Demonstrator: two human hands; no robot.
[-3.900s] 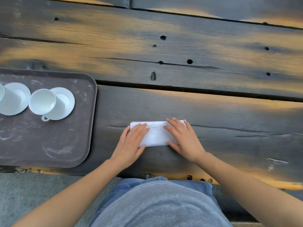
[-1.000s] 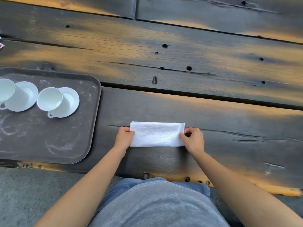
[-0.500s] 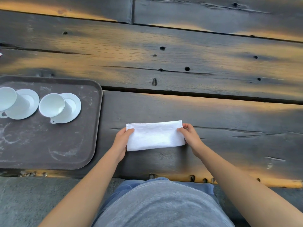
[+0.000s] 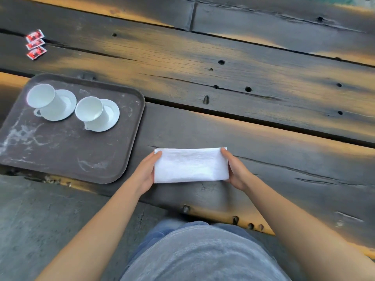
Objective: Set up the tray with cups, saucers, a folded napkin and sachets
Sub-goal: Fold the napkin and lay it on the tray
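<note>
A folded white napkin [image 4: 190, 165] is held just above the dark wooden table, right of the tray. My left hand [image 4: 145, 173] grips its left end and my right hand [image 4: 237, 171] grips its right end. The brown tray [image 4: 67, 155] lies at the left with two white cups on white saucers: one cup [image 4: 41, 96] at the far left on its saucer [image 4: 67, 102], the other cup [image 4: 89, 109] on a saucer [image 4: 112, 113] beside it. Three red sachets [image 4: 35, 44] lie on the table beyond the tray.
The plank table [image 4: 263, 82] has gaps, knots and holes. Its near edge runs just below my hands, with grey ground [image 4: 40, 220] under it. The tray's near half bears only pale smears.
Both hands went from pressing flat on the napkin to gripping its ends and lifting it slightly. The view tilted, so the sachets came into sight.
</note>
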